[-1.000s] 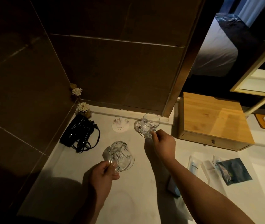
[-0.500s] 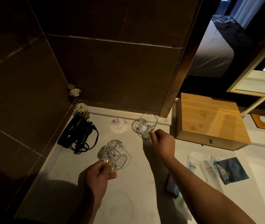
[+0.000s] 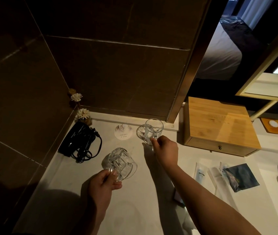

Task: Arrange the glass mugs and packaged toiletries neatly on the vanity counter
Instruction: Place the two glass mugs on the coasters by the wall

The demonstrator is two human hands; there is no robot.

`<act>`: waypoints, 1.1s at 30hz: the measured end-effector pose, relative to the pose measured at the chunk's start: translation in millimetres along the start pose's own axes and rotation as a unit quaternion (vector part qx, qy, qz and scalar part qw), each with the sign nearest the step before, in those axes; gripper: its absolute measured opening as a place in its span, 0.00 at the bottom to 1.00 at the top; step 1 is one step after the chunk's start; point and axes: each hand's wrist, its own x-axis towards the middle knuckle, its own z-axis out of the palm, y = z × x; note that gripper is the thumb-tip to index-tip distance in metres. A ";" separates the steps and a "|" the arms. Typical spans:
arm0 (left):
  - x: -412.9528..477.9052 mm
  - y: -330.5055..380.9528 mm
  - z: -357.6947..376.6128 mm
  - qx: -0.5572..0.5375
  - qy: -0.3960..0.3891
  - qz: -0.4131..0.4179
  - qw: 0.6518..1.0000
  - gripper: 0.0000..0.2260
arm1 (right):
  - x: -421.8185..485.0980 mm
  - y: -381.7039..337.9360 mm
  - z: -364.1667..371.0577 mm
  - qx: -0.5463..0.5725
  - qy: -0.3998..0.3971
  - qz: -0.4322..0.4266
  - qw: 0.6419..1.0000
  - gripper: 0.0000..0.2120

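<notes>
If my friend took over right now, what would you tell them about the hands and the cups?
Left hand: holds a tilted glass mug by its handle, above the counter.
Right hand: grips the handle of the second mug, upright near the back wall; whether it sits on a coaster is hard to tell.
A free round coaster lies just left of that mug.
Packaged toiletries lie loosely on the counter in front of the wooden box.
Done: neither mug released.
Left: set down both mugs, probably one on the free coaster, then line up the toiletries.
</notes>
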 end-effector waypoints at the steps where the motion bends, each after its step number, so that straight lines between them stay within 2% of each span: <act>1: 0.7 -0.8 -0.3 -0.002 0.000 0.000 1.000 0.09 | -1.1 0.1 1.4 0.000 -0.001 0.005 1.000 0.14; 9: 3.8 3.6 1.9 -0.062 0.001 -0.014 0.998 0.08 | -7.2 6.3 -1.2 0.020 -0.029 0.009 0.999 0.16; 11: 4.5 6.3 1.4 -0.096 -0.007 -0.027 0.995 0.08 | -15.7 13.4 -6.6 0.011 -0.012 -0.002 1.000 0.15; 14: 5.8 11.6 1.9 -0.171 -0.022 -0.066 0.983 0.08 | -35.5 30.2 -9.8 -0.115 0.028 -0.096 0.988 0.13; 16: 7.0 15.6 3.3 -0.220 -0.036 -0.103 0.969 0.09 | -47.9 37.1 -7.3 -0.192 0.007 -0.123 0.974 0.20; 19: 9.0 19.0 6.1 -0.279 -0.074 -0.156 0.945 0.11 | -60.1 42.1 -2.1 -0.270 -0.080 -0.085 0.956 0.38; 21: 10.8 19.3 8.8 -0.302 -0.097 -0.183 0.931 0.11 | -62.5 44.8 0.1 -0.303 -0.115 -0.088 0.942 0.43; 26: 14.2 14.4 20.4 -0.357 -0.109 -0.243 0.895 0.08 | -61.4 39.0 3.0 -0.330 -0.147 -0.069 0.930 0.42; 29: 16.3 9.7 24.6 -0.370 -0.108 -0.261 0.885 0.07 | -60.6 30.6 11.5 -0.305 -0.147 -0.040 0.940 0.40; 33: 21.4 4.7 25.4 -0.373 -0.113 -0.277 0.878 0.07 | -66.4 30.3 21.2 -0.272 -0.108 -0.023 0.956 0.39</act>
